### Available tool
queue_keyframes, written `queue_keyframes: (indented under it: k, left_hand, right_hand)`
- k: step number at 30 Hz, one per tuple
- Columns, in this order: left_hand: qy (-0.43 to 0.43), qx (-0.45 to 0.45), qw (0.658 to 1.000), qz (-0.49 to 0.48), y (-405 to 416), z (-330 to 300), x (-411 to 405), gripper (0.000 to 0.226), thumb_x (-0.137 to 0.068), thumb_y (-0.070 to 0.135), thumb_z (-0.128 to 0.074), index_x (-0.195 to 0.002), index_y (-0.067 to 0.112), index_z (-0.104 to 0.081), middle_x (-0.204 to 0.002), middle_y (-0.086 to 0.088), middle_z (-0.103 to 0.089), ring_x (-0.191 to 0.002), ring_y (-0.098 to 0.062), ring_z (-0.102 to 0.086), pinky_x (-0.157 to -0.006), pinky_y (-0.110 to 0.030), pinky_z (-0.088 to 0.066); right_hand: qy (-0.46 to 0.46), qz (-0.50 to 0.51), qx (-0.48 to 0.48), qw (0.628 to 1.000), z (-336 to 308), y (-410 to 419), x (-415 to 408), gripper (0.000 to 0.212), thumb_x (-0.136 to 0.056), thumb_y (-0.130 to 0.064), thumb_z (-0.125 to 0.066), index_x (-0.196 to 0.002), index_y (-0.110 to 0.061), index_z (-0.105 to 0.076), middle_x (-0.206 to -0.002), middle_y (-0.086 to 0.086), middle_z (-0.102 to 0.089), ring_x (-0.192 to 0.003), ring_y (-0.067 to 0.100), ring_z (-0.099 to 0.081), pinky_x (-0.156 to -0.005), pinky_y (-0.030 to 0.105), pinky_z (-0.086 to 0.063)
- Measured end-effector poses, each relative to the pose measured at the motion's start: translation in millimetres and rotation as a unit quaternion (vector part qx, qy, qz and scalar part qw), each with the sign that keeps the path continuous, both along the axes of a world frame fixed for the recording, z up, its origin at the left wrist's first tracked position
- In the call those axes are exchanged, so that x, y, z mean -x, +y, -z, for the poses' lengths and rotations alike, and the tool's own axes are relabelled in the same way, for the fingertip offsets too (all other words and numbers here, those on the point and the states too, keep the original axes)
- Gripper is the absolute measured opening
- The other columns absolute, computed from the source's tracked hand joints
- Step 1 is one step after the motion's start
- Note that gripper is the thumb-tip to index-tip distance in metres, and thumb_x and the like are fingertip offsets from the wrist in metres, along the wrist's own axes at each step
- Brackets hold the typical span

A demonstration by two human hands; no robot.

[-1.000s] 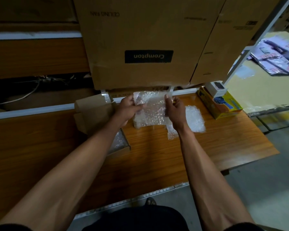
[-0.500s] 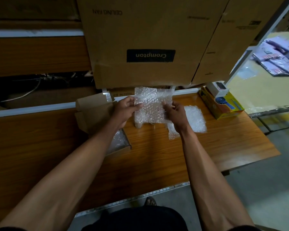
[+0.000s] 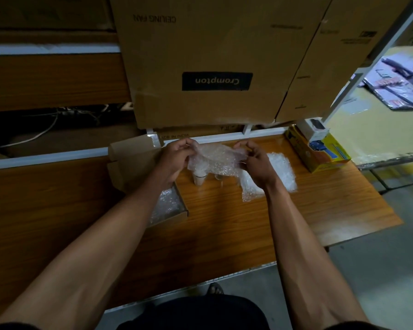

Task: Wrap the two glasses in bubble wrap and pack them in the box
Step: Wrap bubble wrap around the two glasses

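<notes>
Both hands hold one sheet of bubble wrap (image 3: 214, 159) stretched flat above the wooden table (image 3: 224, 215). My left hand (image 3: 177, 158) pinches its left edge, my right hand (image 3: 256, 163) its right edge. Under the sheet stand two small clear glasses: one glass (image 3: 199, 179) shows below the wrap's left part, the second glass (image 3: 218, 176) is mostly hidden beneath it. More bubble wrap (image 3: 279, 177) lies on the table behind my right hand. The open cardboard box (image 3: 174, 206), lined with bubble wrap, sits under my left forearm with its flaps (image 3: 131, 151) raised.
Large cardboard cartons (image 3: 212, 63) fill the shelf right behind the work spot. A yellow box with a small white box on top (image 3: 320, 148) stands at the table's right rear. The table's right edge drops to the grey floor (image 3: 379, 270).
The bubble wrap sheet, held upright before, has been lowered and spread flat over the two glasses. Both hands moved down with it.
</notes>
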State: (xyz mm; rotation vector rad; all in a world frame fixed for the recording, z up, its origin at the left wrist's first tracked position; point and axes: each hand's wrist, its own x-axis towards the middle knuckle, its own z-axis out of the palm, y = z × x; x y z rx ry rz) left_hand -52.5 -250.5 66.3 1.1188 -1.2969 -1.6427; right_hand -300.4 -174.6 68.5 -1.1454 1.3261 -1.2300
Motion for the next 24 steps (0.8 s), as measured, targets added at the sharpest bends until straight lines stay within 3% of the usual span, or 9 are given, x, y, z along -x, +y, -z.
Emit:
queue_keyframes:
  k: [3,9,15,18,21,24]
  left_hand:
    - [0.012,-0.004,1.000,0.001,-1.4,-3.6,1.4,0.026,-0.099,-0.008,-0.054,-0.091,0.012,-0.067,-0.093,-0.002,-0.070,-0.086,-0.016,-0.069,-0.070,-0.027,-0.058]
    - [0.043,-0.035,0.998,-0.003,-6.5,-4.8,6.1,0.027,-0.104,-0.001,-0.050,-0.093,0.016,-0.068,-0.094,-0.004,-0.071,-0.086,-0.019,-0.069,-0.069,-0.030,-0.058]
    - [0.078,-0.062,0.995,0.007,-17.2,-3.9,8.2,0.030,-0.105,-0.002,-0.044,-0.090,0.015,-0.063,-0.081,0.000,-0.070,-0.077,-0.016,-0.065,-0.069,-0.032,-0.055]
    - [0.080,-0.059,0.995,0.013,-23.6,-2.9,8.1,0.028,-0.105,0.000,-0.046,-0.089,0.015,-0.063,-0.084,-0.002,-0.068,-0.079,-0.017,-0.065,-0.072,-0.033,-0.054]
    - [0.081,-0.057,0.995,0.017,-28.9,-2.9,10.1,0.027,-0.104,0.001,-0.044,-0.088,0.013,-0.062,-0.086,-0.004,-0.064,-0.080,-0.017,-0.062,-0.071,-0.030,-0.055]
    - [0.085,-0.083,0.993,0.006,-35.1,-5.0,11.8,0.027,-0.106,0.013,-0.044,-0.088,0.010,-0.064,-0.096,-0.009,-0.066,-0.086,-0.021,-0.064,-0.070,-0.029,-0.058]
  right_hand:
    - [0.007,-0.010,-0.002,1.000,-5.3,0.6,2.6,0.044,-0.094,0.020,-0.041,-0.103,-0.013,-0.068,-0.111,0.008,-0.071,-0.099,0.025,-0.068,-0.074,0.038,-0.057]
    - [-0.027,-0.007,-0.008,1.000,-8.9,-2.8,3.3,0.031,-0.102,0.010,-0.042,-0.105,-0.009,-0.066,-0.113,0.008,-0.072,-0.094,0.022,-0.069,-0.068,0.033,-0.055]
    - [-0.076,0.025,-0.018,0.997,-2.7,-10.7,8.2,0.035,-0.107,-0.004,-0.040,-0.085,-0.016,-0.065,-0.098,0.011,-0.061,-0.096,0.033,-0.055,-0.074,0.039,-0.046]
    - [-0.088,0.037,-0.031,0.995,-1.9,-14.9,9.8,0.037,-0.107,-0.006,-0.041,-0.082,-0.016,-0.067,-0.092,0.006,-0.066,-0.092,0.030,-0.059,-0.079,0.041,-0.048]
    - [-0.108,0.053,-0.050,0.991,-4.9,-20.3,9.9,0.034,-0.105,-0.014,-0.046,-0.081,-0.016,-0.071,-0.098,0.005,-0.071,-0.099,0.030,-0.064,-0.087,0.043,-0.052]
    - [-0.094,0.055,-0.045,0.993,-3.6,-27.7,9.1,0.018,-0.102,-0.021,-0.066,-0.087,-0.011,-0.068,-0.098,0.011,-0.067,-0.096,0.028,-0.067,-0.087,0.042,-0.055]
